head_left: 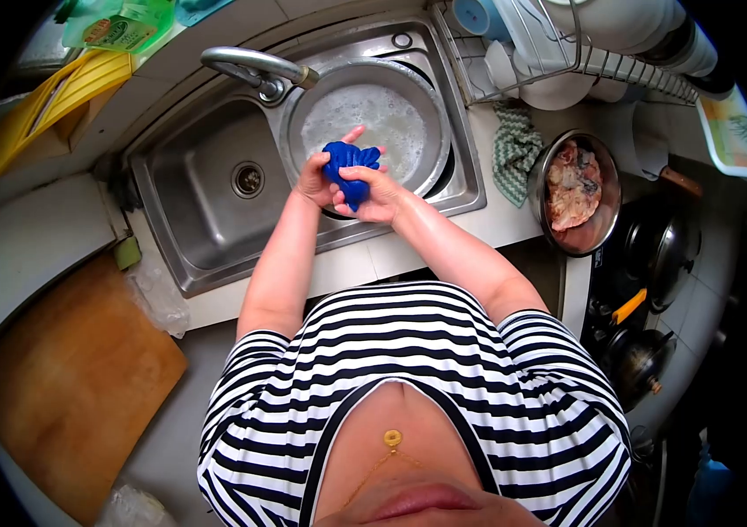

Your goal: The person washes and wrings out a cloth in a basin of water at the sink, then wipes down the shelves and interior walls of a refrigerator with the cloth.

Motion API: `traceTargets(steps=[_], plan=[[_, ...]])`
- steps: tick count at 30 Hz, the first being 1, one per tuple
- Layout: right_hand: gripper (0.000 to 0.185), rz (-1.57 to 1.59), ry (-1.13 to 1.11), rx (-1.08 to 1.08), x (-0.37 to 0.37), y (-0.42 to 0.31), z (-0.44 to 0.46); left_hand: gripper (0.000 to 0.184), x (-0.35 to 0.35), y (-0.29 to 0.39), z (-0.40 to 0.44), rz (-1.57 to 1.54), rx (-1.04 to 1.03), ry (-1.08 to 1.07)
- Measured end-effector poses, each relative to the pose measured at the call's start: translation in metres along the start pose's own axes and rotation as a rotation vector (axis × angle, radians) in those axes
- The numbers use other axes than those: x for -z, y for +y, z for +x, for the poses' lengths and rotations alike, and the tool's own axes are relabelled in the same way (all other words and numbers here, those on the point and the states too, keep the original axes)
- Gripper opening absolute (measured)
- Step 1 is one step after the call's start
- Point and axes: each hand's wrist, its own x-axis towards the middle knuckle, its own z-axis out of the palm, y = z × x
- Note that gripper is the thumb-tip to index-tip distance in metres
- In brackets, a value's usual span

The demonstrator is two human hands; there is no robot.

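Observation:
A bunched-up blue cloth (349,169) is squeezed between my two hands over the near left rim of a metal basin. My left hand (313,178) grips it from the left side. From the right, my right hand (380,195) wraps its fingers and thumb around the same cloth. Soapy, foamy water fills the basin (438,119), which sits in the right bowl of a steel double sink (206,237). Above the basin's left edge hangs the spout of the curved faucet (250,61).
A patterned cloth (516,154) lies right of the sink, beside a metal bowl (609,189) holding raw meat (572,186). A dish rack (549,70) stands behind. Lidded pans (641,360) sit far right; a wooden board (75,378) lies at left.

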Motion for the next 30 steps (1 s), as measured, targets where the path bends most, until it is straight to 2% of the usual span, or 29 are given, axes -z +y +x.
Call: traceTargets(steps=[1,2,4,6,9,10,12,14,17,18,20,21,22,24,25,27,28,30], plan=[[0.031,0.050,-0.081,-0.074,0.000,0.002,-0.001,0.087,-0.003,-0.003,0.001,-0.184,0.007,-0.202],[0.031,0.100,-0.160,-0.149,-0.001,0.004,-0.002,0.087,-0.001,-0.002,0.002,-0.183,0.010,-0.198],[0.031,0.097,-0.143,-0.149,-0.004,0.006,-0.005,0.088,0.007,0.002,0.009,-0.128,-0.013,-0.259],[0.029,0.015,-0.142,-0.112,-0.008,0.002,-0.006,0.081,0.012,0.019,0.010,-0.114,0.028,-0.204],[0.023,-0.084,-0.127,-0.033,-0.013,-0.001,-0.007,0.057,-0.005,0.048,0.013,0.314,0.153,0.051],[0.021,-0.145,-0.104,0.009,-0.013,-0.003,-0.006,0.057,-0.013,0.053,0.017,0.315,0.157,0.051],[0.021,-0.180,-0.064,-0.003,-0.019,-0.008,-0.006,0.052,-0.026,0.058,0.024,0.675,0.093,-0.011],[0.022,-0.441,0.096,0.078,-0.025,-0.008,-0.008,0.046,-0.042,0.055,0.023,0.757,0.089,0.031],[0.024,-0.542,0.154,0.035,-0.023,-0.008,0.000,0.030,-0.051,0.052,0.024,1.234,0.082,0.195],[0.024,-0.539,0.154,0.033,-0.023,-0.007,0.002,0.030,-0.047,0.047,0.025,1.232,0.086,0.196],[0.021,-0.749,0.270,0.147,-0.026,-0.005,0.005,0.025,-0.038,0.032,0.028,1.585,-0.105,0.286],[0.022,-0.763,0.260,0.108,-0.014,-0.003,0.016,0.021,-0.047,0.029,0.027,1.589,-0.053,0.382],[0.022,-0.760,0.261,0.107,-0.003,0.005,0.026,0.021,-0.044,0.025,0.028,1.589,-0.050,0.381],[0.023,-0.827,0.319,0.621,0.006,0.018,0.038,0.019,-0.031,0.013,0.030,1.739,-0.152,0.508],[0.023,-0.824,0.321,0.618,0.017,0.016,0.047,0.019,-0.026,0.008,0.033,1.738,-0.147,0.508],[0.033,-1.561,0.535,0.455,0.035,0.006,0.060,0.019,-0.020,-0.002,0.041,1.755,-0.108,0.754],[0.033,-1.562,0.530,0.460,0.037,0.003,0.060,0.019,-0.011,-0.006,0.046,1.759,-0.112,0.758],[0.037,-1.667,0.602,0.286,0.025,-0.012,0.048,0.021,0.015,-0.016,0.054,1.412,-0.392,0.905]])
